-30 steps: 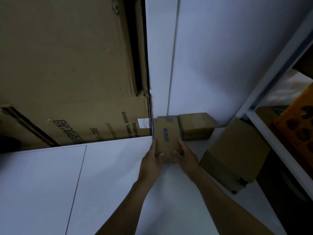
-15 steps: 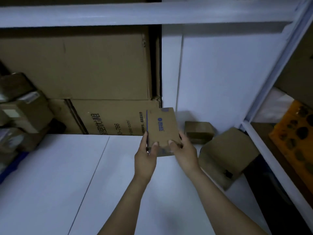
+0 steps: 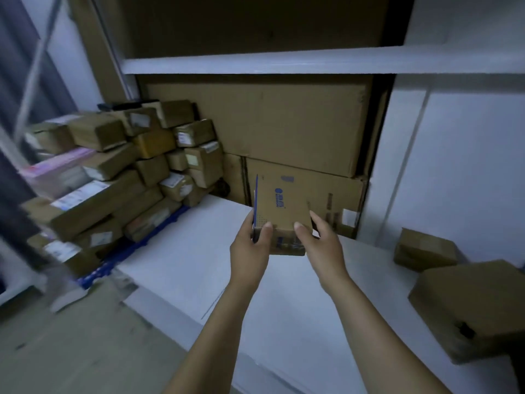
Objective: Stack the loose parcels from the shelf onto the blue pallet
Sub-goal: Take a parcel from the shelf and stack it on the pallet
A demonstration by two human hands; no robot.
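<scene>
A small brown parcel with blue print (image 3: 279,207) is held in the air over the white shelf board (image 3: 181,257), in the middle of the view. My left hand (image 3: 250,251) grips its left near corner and my right hand (image 3: 321,248) grips its right near corner, thumbs on top. At the left, a blue pallet (image 3: 127,248) carries a pile of stacked parcels (image 3: 119,172). Two loose parcels lie on the shelf at the right: a small one (image 3: 424,248) and a bigger one (image 3: 471,305).
Large flat cardboard boxes (image 3: 284,129) stand against the back behind the held parcel. A white shelf beam (image 3: 312,64) runs across above. A grey upright post (image 3: 31,72) is at the far left, and brown floor (image 3: 71,351) shows at the bottom left.
Both hands have lifted the parcel off the shelf and carried it left. The view has swung left, so the pallet pile has come into sight.
</scene>
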